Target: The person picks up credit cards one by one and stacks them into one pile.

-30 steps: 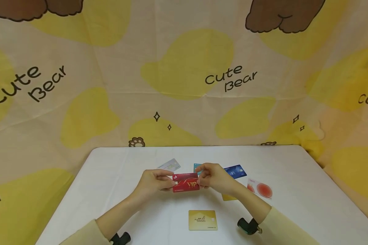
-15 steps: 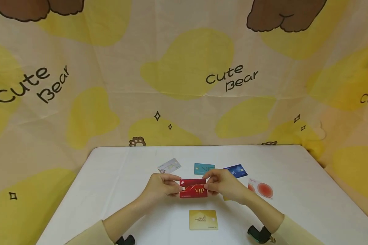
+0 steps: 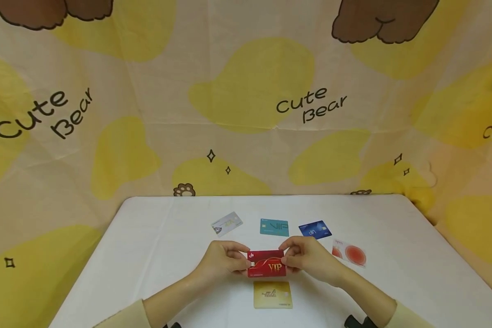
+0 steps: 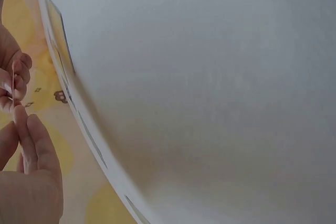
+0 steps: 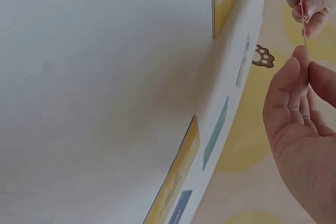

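In the head view a red VIP card (image 3: 266,263) is held up in front of me, its printed face towards me. My left hand (image 3: 221,260) pinches its left edge between thumb and fingers. At the opposite edge, my right hand (image 3: 313,260) pinches it the same way. Seen from the right wrist, the card is a thin edge-on line raised off the table. Just below it in the head view lies a gold card (image 3: 273,296) on the white table (image 3: 180,255). A second gold card (image 5: 184,163) shows in the right wrist view; my right hand hides it from the head camera.
Farther back lie a silver card (image 3: 227,223), a teal VIP card (image 3: 274,227) and a blue VIP card (image 3: 315,229). To the right is a white card with red circles (image 3: 350,253). Behind the table hangs a patterned cloth (image 3: 246,91).
Both hands have brought the red card towards me and to the right, now just above the near gold card. The teal card has come fully into sight. Both grips stay the same.
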Motion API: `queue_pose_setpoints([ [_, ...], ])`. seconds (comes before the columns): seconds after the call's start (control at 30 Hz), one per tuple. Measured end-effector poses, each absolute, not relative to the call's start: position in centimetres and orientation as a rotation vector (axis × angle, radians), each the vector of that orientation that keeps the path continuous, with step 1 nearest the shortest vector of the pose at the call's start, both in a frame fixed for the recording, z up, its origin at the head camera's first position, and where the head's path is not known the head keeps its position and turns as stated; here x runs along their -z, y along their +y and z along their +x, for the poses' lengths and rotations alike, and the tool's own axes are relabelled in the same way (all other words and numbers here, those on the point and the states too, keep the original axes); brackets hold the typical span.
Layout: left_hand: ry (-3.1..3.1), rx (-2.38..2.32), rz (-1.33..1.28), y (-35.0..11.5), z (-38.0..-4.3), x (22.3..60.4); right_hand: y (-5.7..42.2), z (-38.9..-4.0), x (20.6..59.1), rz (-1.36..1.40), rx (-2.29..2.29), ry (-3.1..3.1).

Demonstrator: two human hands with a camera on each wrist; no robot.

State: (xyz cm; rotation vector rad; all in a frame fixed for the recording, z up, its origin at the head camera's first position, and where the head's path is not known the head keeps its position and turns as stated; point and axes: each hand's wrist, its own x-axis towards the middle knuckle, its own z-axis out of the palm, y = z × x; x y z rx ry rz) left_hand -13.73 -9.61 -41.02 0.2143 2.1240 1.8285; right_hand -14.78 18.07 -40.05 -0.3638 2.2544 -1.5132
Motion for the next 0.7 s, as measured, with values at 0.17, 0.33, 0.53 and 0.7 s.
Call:
queue_pose_setpoints([
  [0.17,2.107,-1.791,0.219,-9.1,-13.2,41.3,18.5,-14.0,40.3,-0.323,1.497,2.241],
  [0.33,2.100,-1.781,0.240,-8.6,-12.8,41.8,18.8,-13.2,40.7,-0.310,1.499,2.242],
  [0.53,2.046,-1.771,0.219,-8.0,-12.2,42.3,19.4,-12.5,41.7,-0.337,1.537,2.205],
  [0.7,1.988,-1.759,0.176,-7.6,-11.9,42.6,19.6,-12.1,42.6,-0.309,1.543,2.180],
])
